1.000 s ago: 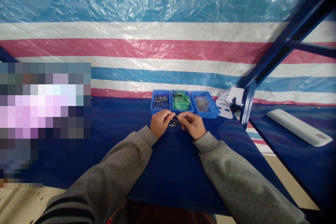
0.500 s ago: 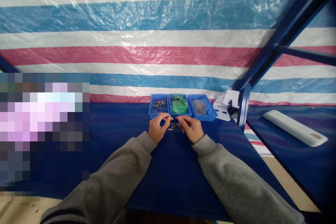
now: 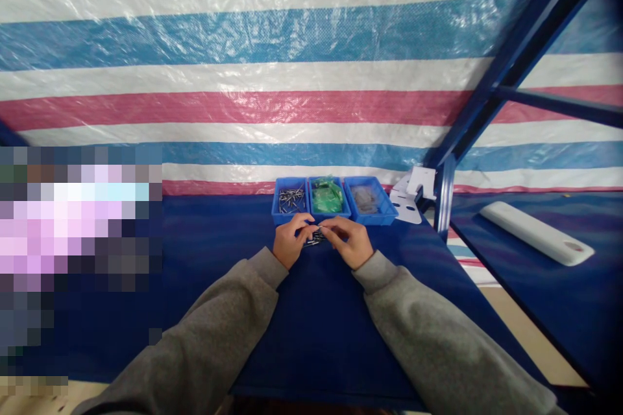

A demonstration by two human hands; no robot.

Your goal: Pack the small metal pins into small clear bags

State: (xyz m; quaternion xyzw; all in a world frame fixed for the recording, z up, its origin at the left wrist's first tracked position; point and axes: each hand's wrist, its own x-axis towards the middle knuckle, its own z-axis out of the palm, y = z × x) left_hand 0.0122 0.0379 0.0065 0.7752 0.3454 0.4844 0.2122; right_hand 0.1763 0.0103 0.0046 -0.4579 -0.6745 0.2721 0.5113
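Two grey sweatshirt sleeves (image 3: 209,337) ran up from the near edge of a table covered in dark blue cloth (image 3: 311,343), and the arms in them converged toward the middle of the far half of the surface. The left hand (image 3: 291,241) and the right hand (image 3: 348,242) were together, palms down and angled inward, with their fingertips meeting. A thin metal pin (image 3: 320,227) showed between the fingertips, but it was too small to tell which hand gripped it or whether it was clamped at all.

Directly under the fingertips, a small pile of metal pins (image 3: 314,239) lay on the cloth, just in front of the trays and partly hidden by the hands. Near the far edge of the table stood 3 blue plastic trays side by side, touching one another. The left tray (image 3: 291,214) held loose metal pins (image 3: 291,200), the middle tray (image 3: 343,215) held green parts in clear plastic (image 3: 327,197), and the right tray (image 3: 384,217) held small greyish pieces (image 3: 364,199).

Just beside the right tray lay white perforated brackets (image 3: 406,207), near a blue steel post (image 3: 443,198). Farther right, a long white bar (image 3: 535,233) rested on a separate blue surface (image 3: 535,311). A striped tarpaulin (image 3: 292,78) hung behind everything.
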